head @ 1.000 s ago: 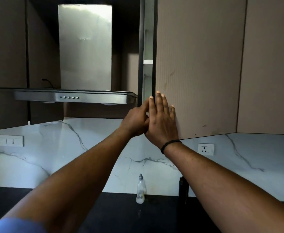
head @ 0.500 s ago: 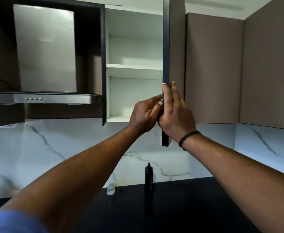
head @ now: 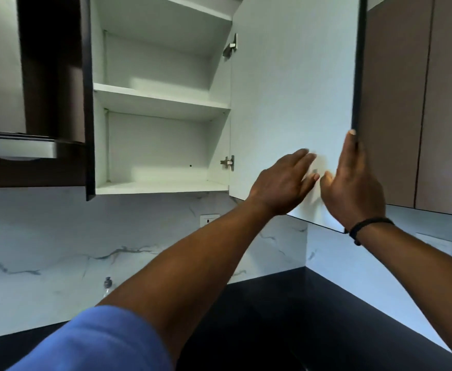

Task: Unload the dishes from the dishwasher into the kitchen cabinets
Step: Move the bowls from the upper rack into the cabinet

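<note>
- Nearest the camera, a blue sleeve [head: 99,341] covered the left upper arm, and both bare forearms reached up over the black surface [head: 286,317].
- The left hand [head: 281,183] was spread, fingers straight and apart, lying flat against or just off the white inner face of the open cabinet door [head: 291,103]; blur hid whether it touched. It held nothing.
- The right hand [head: 353,188], a black band [head: 366,226] at its wrist, lay along the door's dark free edge, fingers straight and pointing up, thumb out toward the left hand. Its grip was loose rather than clamped; whether any finger wrapped the far side could not be told.
- The door stood swung wide on two metal hinges [head: 228,163], covering part of the closed brown neighbouring cabinet [head: 396,103].
- Beyond, the white wall cabinet [head: 155,145] showed two shelves, and no dishes could be seen on them.
- Neither dishes nor dishwasher were in view, so the task looked barely begun: the cabinet was opened, with fetching and shelving every dish apparently left.
- Farthest, a white marble-veined backsplash [head: 58,250] carried a wall socket [head: 208,219]; a small clear bottle [head: 107,285] stood at its foot.
</note>
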